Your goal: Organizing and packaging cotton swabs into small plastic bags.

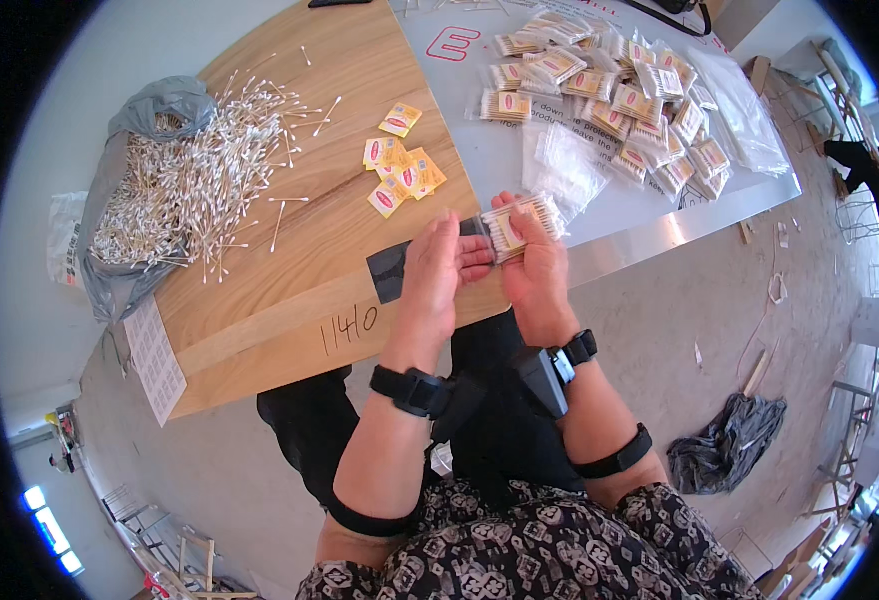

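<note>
Small clear packet of cotton swabs (522, 225) held in both hands over the near edge of the bench (289, 300).

Left hand (437, 275) fingers are closed on the packet's left end; right hand (531, 268) fingers are wrapped round its body. If the open end is tilted or squeezed, swabs could be spilled onto the floor. Beyond, yellow labels (399, 165), a loose swab heap (184, 180) and filled packets (619, 100) are noted.
</note>
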Demonstrator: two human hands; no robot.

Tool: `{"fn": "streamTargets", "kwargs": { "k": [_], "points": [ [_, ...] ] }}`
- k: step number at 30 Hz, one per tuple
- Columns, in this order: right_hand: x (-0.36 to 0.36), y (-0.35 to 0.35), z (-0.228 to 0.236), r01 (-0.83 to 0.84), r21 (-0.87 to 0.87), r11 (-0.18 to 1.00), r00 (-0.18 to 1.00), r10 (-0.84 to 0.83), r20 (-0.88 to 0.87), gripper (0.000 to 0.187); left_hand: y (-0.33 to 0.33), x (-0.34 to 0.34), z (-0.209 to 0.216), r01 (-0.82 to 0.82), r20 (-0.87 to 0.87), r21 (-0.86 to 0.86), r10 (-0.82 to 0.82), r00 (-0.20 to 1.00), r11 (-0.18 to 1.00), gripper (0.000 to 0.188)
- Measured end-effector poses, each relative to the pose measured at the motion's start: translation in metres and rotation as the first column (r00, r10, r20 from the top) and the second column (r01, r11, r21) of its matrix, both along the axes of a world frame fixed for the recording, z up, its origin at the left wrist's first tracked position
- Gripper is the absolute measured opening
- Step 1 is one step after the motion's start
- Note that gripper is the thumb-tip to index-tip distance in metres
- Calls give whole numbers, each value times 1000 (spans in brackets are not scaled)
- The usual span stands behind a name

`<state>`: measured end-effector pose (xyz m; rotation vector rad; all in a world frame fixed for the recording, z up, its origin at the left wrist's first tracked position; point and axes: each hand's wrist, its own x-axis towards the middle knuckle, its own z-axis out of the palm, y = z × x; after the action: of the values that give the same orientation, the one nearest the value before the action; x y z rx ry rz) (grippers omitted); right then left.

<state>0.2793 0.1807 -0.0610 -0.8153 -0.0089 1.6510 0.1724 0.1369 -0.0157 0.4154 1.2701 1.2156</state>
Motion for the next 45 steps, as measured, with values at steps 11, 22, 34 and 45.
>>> {"fn": "streamTargets", "kwargs": {
  "k": [11,22,34,45],
  "points": [
    [0,1,-5,-14,30,999,999,13,39,32,2,6,-12,-91,129,80,80,988,993,52],
    [7,8,-5,18,-42,999,1000,-18,7,28,2,2,-14,-76,176,97,58,983,992,49],
    [62,2,29,-460,-44,887,813,400,-423,19,-16,14,17,646,-923,349,369,111,678,44],
    [-3,-51,50,-599,-5,801,740,551,-387,24,-66,-40,47,711,-816,354,572,-82,608,24]
  ]
}}
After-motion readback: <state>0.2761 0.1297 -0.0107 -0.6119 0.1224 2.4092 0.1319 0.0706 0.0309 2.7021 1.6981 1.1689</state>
